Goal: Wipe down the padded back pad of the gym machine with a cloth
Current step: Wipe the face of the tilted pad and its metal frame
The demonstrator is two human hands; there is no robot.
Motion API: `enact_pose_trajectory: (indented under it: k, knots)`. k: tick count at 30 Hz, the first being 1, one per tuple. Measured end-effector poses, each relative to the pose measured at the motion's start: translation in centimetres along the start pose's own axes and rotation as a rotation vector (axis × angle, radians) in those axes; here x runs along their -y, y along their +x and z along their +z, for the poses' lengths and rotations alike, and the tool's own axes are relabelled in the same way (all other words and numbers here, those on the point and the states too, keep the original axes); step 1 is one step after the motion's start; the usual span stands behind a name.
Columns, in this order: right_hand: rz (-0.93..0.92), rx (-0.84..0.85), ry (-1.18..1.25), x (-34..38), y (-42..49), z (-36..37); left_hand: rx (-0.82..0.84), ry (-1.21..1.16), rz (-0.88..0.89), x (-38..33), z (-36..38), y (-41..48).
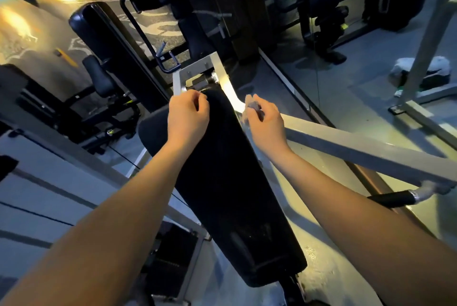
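The black back pad runs down the middle, between your forearms. Your left hand sits at its far end, fingers curled; whether they grip it is unclear. Your right hand pinches a crumpled cloth just beside the pad's right edge, over the grey frame bar. The white floor markings beyond can't be read.

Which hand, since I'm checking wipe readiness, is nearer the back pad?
Left. The left hand lies over the back pad near its top; the right hand, holding the cloth, is off its right side, over the silver frame.
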State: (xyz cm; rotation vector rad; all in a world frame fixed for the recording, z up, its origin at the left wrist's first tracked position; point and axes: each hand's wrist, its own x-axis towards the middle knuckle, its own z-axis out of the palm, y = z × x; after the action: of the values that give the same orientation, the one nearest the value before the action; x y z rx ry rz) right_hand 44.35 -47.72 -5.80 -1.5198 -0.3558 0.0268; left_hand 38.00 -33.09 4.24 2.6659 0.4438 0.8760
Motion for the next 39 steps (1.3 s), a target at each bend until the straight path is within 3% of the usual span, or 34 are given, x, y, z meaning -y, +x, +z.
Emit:
enact_pose_trajectory:
  k: [3, 7, 11, 14, 19, 26, 32, 39]
  knots:
    - [-0.103, -0.014, -0.024, 1.0, 3.1, 1.7, -0.085, 0.229, 0.106, 1.2, 1.0, 4.9]
    - [-0.191, 0.153, -0.140, -1.2, 4.1, 3.9, -0.074, 0.461, 0.000, 2.8, 3.9, 6.7]
    - [-0.144, 0.145, -0.087, -2.5, 4.5, 5.2, -0.159, 0.507, -0.029, 3.7, 5.6, 6.4]
    - [-0.231, 0.112, -0.062, -0.4, 7.1, 6.4, -0.206, 0.462, -0.030, 3.9, 5.9, 6.4]
    - [-0.371, 0.217, -0.069, 0.1, 8.5, 5.7, -0.245, 0.438, -0.013, 3.8, 6.0, 6.0]
    - [-0.149, 0.121, -0.015, -3.1, 5.0, 4.5, -0.271, 0.414, -0.047, 3.9, 6.3, 6.1]
    - [-0.246, 0.257, -0.022, 0.6, 8.7, 5.2, -0.267, 0.436, -0.032, 3.8, 6.3, 5.9]
    - [0.065, 0.101, -0.051, -9.6, -0.7, 3.2, -0.270, 0.439, -0.040, 3.5, 6.4, 5.8]
